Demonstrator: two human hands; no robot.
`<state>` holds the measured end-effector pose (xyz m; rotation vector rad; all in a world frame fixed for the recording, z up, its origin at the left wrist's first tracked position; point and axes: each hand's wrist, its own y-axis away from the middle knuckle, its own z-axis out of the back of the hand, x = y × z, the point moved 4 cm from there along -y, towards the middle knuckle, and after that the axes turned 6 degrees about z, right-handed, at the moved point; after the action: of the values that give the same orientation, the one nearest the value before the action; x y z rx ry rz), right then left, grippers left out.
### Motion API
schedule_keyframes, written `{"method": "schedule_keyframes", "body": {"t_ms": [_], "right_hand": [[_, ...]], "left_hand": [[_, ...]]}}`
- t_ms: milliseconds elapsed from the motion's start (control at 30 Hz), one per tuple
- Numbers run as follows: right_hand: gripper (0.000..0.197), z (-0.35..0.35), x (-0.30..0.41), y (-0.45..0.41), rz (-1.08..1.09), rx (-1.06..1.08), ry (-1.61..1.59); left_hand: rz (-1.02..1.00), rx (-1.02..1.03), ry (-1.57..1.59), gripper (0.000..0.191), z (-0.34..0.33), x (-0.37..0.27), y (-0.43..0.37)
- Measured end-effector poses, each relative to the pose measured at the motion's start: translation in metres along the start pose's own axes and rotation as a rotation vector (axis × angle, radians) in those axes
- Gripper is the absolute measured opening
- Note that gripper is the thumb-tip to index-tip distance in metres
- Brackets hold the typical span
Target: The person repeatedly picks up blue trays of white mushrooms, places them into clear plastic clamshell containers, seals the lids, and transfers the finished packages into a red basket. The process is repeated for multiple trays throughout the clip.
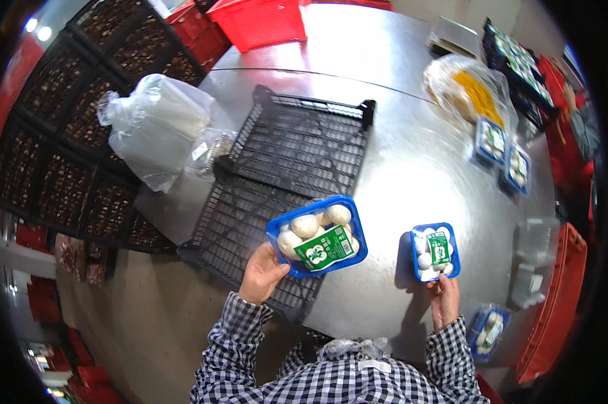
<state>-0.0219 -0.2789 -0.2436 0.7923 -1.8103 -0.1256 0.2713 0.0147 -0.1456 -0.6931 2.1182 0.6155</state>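
Observation:
My left hand [264, 275] grips the lower left corner of a blue tray of white mushrooms [306, 227], film-wrapped and bearing a green label. That tray is held above a black plastic crate [304, 141], whose slatted floor shows. In my right hand [444, 298] is a second blue mushroom tray [423, 247] with a green label, pinched at its near edge. It is held over the steel table [384, 202] and casts a shadow to its left. The fingers under both trays are partly hidden.
Stacked dark trays [76, 131] stand left, beside a clear plastic bag [157, 126]. Wrapped blue packs [491, 141] and a bag with yellow contents [473, 93] lie far right. Another pack [488, 333] and a red crate [553, 303] are near right. A person [566, 126] stands beyond.

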Motion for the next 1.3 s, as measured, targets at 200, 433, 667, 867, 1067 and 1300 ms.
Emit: {"method": "schedule_keyframes", "body": {"t_ms": [200, 433, 667, 867, 1067, 1300], "right_hand": [[0.017, 0.05, -0.027, 0.046, -0.096, -0.117, -0.07], [0.025, 0.062, -0.029, 0.094, -0.439, -0.042, -0.115], [0.019, 0.096, 0.003, 0.088, -0.133, 0.232, 0.321], [0.021, 0.112, 0.005, 0.048, 0.351, 0.019, 0.714], [0.024, 0.111, -0.011, 0.038, 0.194, 0.079, 0.54], [0.02, 0.125, -0.015, 0.036, 0.069, 0.079, 0.377]], "left_hand": [[0.14, 0.032, -0.027, 0.041, -0.049, 0.063, 0.033], [0.343, -0.105, -0.025, 0.034, -0.068, 0.133, 0.051], [0.31, -0.27, 0.091, 0.018, -0.072, 0.179, 0.041], [0.278, -0.402, -0.034, 0.018, -0.077, 0.189, 0.02], [0.153, -0.687, -0.512, 0.052, -0.082, 0.165, 0.044], [0.082, -0.046, -0.728, 0.058, -0.164, 0.19, 0.046]]}}
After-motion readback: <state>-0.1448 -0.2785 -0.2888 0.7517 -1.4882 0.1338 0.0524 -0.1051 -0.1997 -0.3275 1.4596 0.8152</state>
